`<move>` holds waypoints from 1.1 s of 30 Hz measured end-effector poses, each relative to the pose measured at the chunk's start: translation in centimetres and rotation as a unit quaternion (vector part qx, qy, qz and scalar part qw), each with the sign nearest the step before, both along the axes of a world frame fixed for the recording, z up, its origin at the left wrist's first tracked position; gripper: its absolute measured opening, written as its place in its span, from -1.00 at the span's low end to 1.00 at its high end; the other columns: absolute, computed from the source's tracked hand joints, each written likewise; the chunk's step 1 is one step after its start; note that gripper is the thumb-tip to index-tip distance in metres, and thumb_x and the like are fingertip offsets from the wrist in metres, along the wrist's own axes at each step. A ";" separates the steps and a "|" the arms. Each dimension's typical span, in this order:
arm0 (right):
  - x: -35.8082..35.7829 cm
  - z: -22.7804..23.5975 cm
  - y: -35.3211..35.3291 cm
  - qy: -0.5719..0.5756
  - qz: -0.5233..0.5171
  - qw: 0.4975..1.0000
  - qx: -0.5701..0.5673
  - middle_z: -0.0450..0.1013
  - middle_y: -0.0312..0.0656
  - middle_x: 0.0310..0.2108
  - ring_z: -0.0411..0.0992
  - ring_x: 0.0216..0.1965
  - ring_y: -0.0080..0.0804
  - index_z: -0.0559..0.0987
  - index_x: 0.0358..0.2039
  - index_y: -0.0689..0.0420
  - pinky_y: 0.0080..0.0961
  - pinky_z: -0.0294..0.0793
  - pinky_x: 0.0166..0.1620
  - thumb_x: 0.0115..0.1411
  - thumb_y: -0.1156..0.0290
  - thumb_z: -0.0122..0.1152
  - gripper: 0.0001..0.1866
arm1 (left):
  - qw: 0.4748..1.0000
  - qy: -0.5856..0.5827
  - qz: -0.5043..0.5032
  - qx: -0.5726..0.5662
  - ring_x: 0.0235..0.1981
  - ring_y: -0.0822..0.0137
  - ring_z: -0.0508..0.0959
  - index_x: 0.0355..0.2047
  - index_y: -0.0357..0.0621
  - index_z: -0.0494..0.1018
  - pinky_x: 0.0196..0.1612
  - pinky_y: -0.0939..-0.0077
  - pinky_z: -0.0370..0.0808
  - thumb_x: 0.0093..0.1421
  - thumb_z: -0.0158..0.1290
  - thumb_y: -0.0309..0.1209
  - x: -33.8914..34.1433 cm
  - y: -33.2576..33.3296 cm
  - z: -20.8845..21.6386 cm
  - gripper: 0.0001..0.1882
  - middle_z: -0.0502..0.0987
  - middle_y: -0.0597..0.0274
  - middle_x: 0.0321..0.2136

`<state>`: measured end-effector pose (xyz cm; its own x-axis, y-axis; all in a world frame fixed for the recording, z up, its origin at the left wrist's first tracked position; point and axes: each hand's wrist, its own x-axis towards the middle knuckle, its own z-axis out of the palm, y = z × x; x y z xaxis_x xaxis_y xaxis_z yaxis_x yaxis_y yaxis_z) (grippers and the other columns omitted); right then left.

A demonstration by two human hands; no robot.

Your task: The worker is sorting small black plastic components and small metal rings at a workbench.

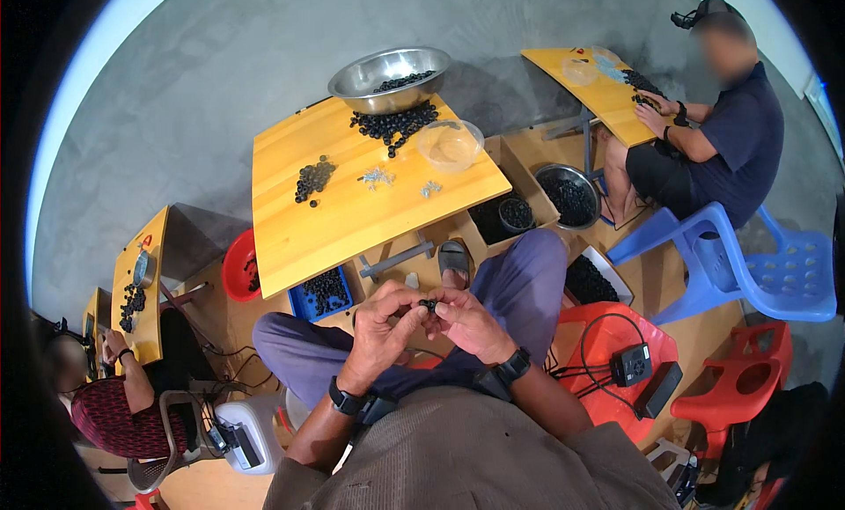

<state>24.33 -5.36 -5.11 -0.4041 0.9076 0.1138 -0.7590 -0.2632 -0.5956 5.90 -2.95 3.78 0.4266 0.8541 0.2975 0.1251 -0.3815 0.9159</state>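
Note:
In front of my lap, both hands meet at a small black round part (pixel 429 306). My left hand (pixel 384 325) pinches it from the left between thumb and fingers. From the other side my right hand (pixel 473 323) grips it too, fingertips nearly touching those of the left. Beyond them stands a yellow table (pixel 295 237). On it are a dark cluster of small round parts (pixel 314 179), a pile of black round parts (pixel 393 125), and small heaps of shiny metal pieces (pixel 377 177). A clear plastic bowl (pixel 451 147) sits near the table's right edge.
A steel bowl (pixel 352 80) of black parts stands at the table's far edge. Below are a blue tray (pixel 304 306), a red basin (pixel 236 272) and a cardboard box (pixel 537 193). Co-workers sit at tables left and right; a blue chair (pixel 704 272) stands right.

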 end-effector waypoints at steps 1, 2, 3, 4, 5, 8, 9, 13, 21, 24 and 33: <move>0.0 0.0 0.0 0.004 -0.001 1.000 0.005 0.55 -0.27 -0.09 0.53 -0.14 -0.52 0.53 0.08 0.18 -0.52 0.57 -0.08 0.40 0.29 0.16 -0.67 | 1.000 0.000 -0.001 -0.001 -0.32 0.41 0.53 -0.26 -0.28 0.56 -0.24 0.51 0.48 0.23 0.21 -0.53 0.0 0.1 0.0 -0.90 0.52 0.24 -0.36; 0.0 0.0 0.0 0.004 -0.001 1.000 0.004 0.55 -0.27 -0.09 0.53 -0.14 -0.52 0.53 0.08 0.18 -0.52 0.57 -0.08 0.40 0.29 0.16 -0.67 | 1.000 0.016 -0.006 0.023 -0.34 0.40 0.55 -0.24 -0.28 0.57 -0.27 0.53 0.50 0.23 0.20 -0.56 0.0 0.2 -0.1 -0.90 0.52 0.21 -0.36; 0.1 0.0 0.1 0.005 -0.002 1.000 0.002 0.55 -0.27 -0.09 0.54 -0.14 -0.53 0.54 0.07 0.18 -0.53 0.57 -0.09 0.40 0.29 0.16 -0.68 | 0.998 0.032 -0.011 0.047 -0.36 0.39 0.58 -0.23 -0.28 0.57 -0.31 0.54 0.52 0.22 0.19 -0.59 -0.1 0.4 -0.1 -0.89 0.52 0.19 -0.35; 0.1 0.1 0.0 0.006 -0.003 1.000 0.000 0.55 -0.26 -0.10 0.54 -0.13 -0.53 0.54 0.06 0.18 -0.54 0.58 -0.10 0.40 0.30 0.16 -0.69 | 0.998 0.031 -0.013 0.047 -0.36 0.39 0.58 -0.23 -0.28 0.57 -0.31 0.54 0.52 0.22 0.19 -0.59 -0.1 0.4 -0.1 -0.89 0.52 0.19 -0.35; 0.2 0.1 0.0 0.005 -0.006 1.000 0.001 0.55 -0.26 -0.10 0.54 -0.13 -0.53 0.54 0.06 0.18 -0.54 0.58 -0.10 0.40 0.30 0.16 -0.69 | 0.995 0.052 -0.012 0.080 -0.38 0.34 0.59 -0.22 -0.29 0.57 -0.33 0.51 0.53 0.21 0.19 -0.60 0.0 0.6 0.0 -0.88 0.52 0.16 -0.36; 0.4 0.1 -0.2 -0.043 -0.028 0.999 -0.014 0.57 -0.26 -0.13 0.55 -0.16 -0.53 0.55 0.04 0.17 -0.54 0.59 -0.13 0.40 0.32 0.16 -0.72 | 0.989 0.092 -0.018 0.117 -0.41 0.24 0.62 -0.21 -0.29 0.56 -0.36 0.44 0.54 0.18 0.20 -0.61 0.0 0.4 0.7 -0.84 0.52 0.11 -0.38; 0.2 -0.3 -0.2 -0.049 -0.028 0.998 -0.026 0.57 -0.27 -0.14 0.56 -0.19 -0.54 0.55 0.03 0.16 -0.54 0.59 -0.14 0.40 0.33 0.16 -0.73 | 0.986 0.113 -0.018 0.120 -0.43 0.18 0.63 -0.20 -0.29 0.56 -0.38 0.40 0.55 0.16 0.20 -0.61 0.0 0.2 1.0 -0.82 0.53 0.09 -0.39; 0.0 -1.7 -0.3 -0.057 -0.030 0.997 -0.034 0.58 -0.29 -0.21 0.57 -0.28 -0.55 0.56 0.01 0.15 -0.55 0.60 -0.18 0.39 0.38 0.17 -0.77 | 0.966 0.178 -0.028 0.186 -0.45 0.08 0.60 -0.18 -0.27 0.55 -0.40 0.34 0.54 0.13 0.21 -0.59 -0.4 0.0 0.5 -0.78 0.52 0.05 -0.40; 0.8 -1.1 -1.2 -0.052 -0.023 0.995 -0.078 0.57 -0.32 -0.25 0.55 -0.28 -0.58 0.58 -0.01 0.17 -0.55 0.62 -0.24 0.38 0.36 0.18 -0.76 | 0.990 0.128 -0.034 0.053 -0.44 0.27 0.60 -0.23 -0.29 0.56 -0.39 0.43 0.54 0.16 0.20 -0.63 0.4 -0.1 -0.5 -0.85 0.53 0.11 -0.42; 0.0 -2.3 -0.7 -0.037 -0.010 0.996 -0.080 0.55 -0.34 -0.30 0.53 -0.30 -0.59 0.59 -0.03 0.18 -0.56 0.61 -0.25 0.38 0.34 0.19 -0.76 | 0.993 0.115 -0.023 -0.007 -0.42 0.43 0.60 -0.28 -0.35 0.57 -0.38 0.57 0.53 0.19 0.19 -0.65 0.7 -0.2 -0.6 -0.91 0.55 0.20 -0.44; 0.5 -3.7 -0.6 -0.029 0.007 0.998 -0.062 0.56 -0.32 -0.26 0.51 -0.31 -0.54 0.60 -0.02 0.21 -0.58 0.55 -0.24 0.41 0.33 0.14 -0.74 | 0.993 0.109 -0.024 -0.040 -0.46 0.54 0.56 -0.28 -0.33 0.61 -0.40 0.61 0.49 0.13 0.20 -0.66 0.6 0.7 -2.3 -0.87 0.56 0.28 -0.45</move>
